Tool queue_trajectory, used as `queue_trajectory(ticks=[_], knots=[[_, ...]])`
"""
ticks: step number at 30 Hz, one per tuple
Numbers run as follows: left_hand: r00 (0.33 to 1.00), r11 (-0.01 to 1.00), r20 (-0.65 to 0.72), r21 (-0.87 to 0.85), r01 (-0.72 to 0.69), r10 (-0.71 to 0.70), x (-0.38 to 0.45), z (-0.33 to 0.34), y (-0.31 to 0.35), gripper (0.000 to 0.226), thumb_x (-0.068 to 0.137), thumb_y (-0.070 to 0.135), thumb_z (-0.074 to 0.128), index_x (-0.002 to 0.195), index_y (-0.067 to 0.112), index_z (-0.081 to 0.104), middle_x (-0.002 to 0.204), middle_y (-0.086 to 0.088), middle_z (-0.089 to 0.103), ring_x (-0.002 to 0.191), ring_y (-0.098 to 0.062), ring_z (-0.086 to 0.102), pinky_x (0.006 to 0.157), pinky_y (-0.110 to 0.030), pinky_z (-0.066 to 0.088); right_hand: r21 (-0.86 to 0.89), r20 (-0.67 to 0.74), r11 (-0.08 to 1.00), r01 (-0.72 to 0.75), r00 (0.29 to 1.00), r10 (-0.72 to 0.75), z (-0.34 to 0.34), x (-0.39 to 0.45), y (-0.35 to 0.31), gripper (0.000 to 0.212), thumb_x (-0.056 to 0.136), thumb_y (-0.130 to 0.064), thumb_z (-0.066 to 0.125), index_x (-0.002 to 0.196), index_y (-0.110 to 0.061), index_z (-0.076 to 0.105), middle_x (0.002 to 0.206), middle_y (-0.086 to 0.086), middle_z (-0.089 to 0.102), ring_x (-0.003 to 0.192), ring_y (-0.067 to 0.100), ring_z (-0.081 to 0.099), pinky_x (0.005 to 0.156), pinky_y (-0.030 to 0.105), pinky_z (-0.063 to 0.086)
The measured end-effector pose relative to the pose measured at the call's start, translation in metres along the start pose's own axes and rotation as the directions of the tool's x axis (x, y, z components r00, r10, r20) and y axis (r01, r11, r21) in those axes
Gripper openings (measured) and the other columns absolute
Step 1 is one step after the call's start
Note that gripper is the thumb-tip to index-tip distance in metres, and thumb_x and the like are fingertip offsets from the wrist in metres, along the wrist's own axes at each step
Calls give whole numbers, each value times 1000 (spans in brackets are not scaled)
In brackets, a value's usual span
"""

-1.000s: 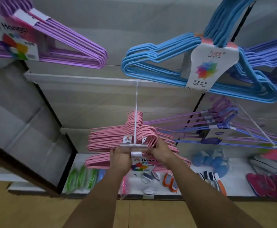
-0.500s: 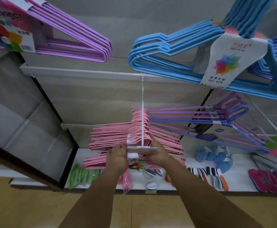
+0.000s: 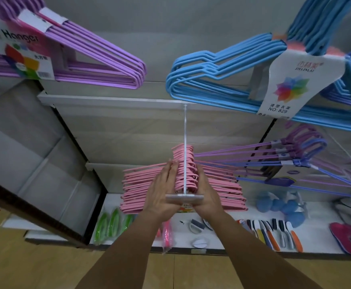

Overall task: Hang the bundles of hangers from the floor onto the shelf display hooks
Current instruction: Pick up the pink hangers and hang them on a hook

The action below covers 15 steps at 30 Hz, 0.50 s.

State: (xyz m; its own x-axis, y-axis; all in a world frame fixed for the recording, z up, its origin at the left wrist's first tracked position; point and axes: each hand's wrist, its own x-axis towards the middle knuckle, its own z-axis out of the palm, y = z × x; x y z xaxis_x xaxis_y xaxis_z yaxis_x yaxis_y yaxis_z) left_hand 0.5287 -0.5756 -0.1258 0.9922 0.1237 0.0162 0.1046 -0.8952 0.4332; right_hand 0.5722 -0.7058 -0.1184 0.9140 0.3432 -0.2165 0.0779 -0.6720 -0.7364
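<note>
Both forearms reached up toward the white display hook [image 3: 184, 151], which projected from the shelf rail [image 3: 112, 99] and ended in a flat label plate [image 3: 184, 198]. The left hand [image 3: 163, 189] lay flat against the left side of the pink hanger bundle [image 3: 180, 180], fingers straight and pressed together, tips pointing up along the stacked hanger necks. The right hand [image 3: 206, 192] pressed against the bundle from the right side of the hook; its fingers were mostly hidden behind the hangers, so their spread could not be determined. The bundle hung on the hook, its hanger necks threaded along the rod just behind the label plate, its shoulders extending to either side. Right of the hook, a purple-and-blue hanger bundle [image 3: 291, 155] hung at similar height. Below the hook, the bottom shelf [image 3: 222, 246] carried green items [image 3: 110, 224] and small tools [image 3: 274, 232]. Above the hook hung a purple bundle [image 3: 99, 65] to the left and a blue bundle [image 3: 228, 80] to the right.
</note>
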Motion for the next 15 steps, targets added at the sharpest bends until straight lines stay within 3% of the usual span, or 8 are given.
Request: queue_trajectory(ticks=[3,5,12,15], knots=[[999,999,7,30,-33,33,2,2,-4,103,85,62,49,138,30,-32,158,5,-18,147,-10,-7,121,-34,4,-113,6,994,3,1000,-2,-2,3,6,75,89,-57,50,145,-40,2,122,0,61,94,24,64,83,35,51],[1000,999,3,43,-30,30,6,2,-5,99,88,55,49,135,30,-34,158,4,-19,147,-10,-6,121,-35,5,-149,8,989,-3,1000,4,-2,8,6,78,90,-54,49,146,-39,-3,123,3,61,96,28,64,85,38,51],[1000,1000,-20,4,-14,14,22,-5,1,76,97,38,36,149,19,-17,160,-1,-10,147,-12,-1,120,-39,10,-150,16,989,-10,1000,13,-6,28,2,87,91,-47,54,150,-31,-8,138,6,50,105,31,60,80,31,44],[999,999,-1,17,-32,32,25,-5,-1,77,94,45,29,148,19,-19,160,-2,-10,148,-13,-1,120,-40,11,-152,-3,988,5,1000,-6,-3,31,5,84,91,-46,52,150,-33,-7,135,5,53,102,32,61,80,32,44]])
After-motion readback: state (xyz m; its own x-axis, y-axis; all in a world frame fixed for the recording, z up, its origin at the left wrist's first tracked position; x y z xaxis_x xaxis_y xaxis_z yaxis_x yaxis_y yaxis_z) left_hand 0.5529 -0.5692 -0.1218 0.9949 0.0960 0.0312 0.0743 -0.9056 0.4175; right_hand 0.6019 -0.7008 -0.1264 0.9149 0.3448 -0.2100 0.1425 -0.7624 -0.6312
